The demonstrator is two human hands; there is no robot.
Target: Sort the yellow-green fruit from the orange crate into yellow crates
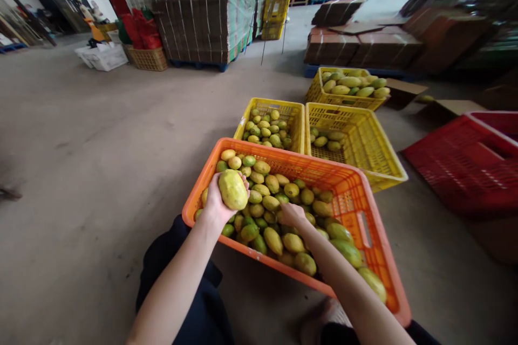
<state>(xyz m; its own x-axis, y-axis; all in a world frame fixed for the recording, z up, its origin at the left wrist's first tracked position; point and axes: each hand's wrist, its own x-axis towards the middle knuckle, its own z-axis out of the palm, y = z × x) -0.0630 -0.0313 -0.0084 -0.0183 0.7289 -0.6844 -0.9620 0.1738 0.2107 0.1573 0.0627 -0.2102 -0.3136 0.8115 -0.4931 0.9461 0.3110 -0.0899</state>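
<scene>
My left hand (218, 202) is wrapped around a plump yellow-green papaya (233, 190), held above the left side of an orange crate (259, 260). Many yellow and green papayas (273, 241) lie piled inside this crate, with longer green ones (348, 252) at its right end. My right hand (292, 214) reaches down among the fruit near the middle. Its fingers look curled, but the fruit and the hand itself hide their tips, so what they grip does not show.
Beyond the orange crate stand two yellow crates, one (301, 124) with many fruits, the other (376, 145) with several. A third yellow crate (324, 94) behind is heaped full. A red crate (457, 172) stands at right. Wrapped cartons (190, 11) stand on a pallet at the back.
</scene>
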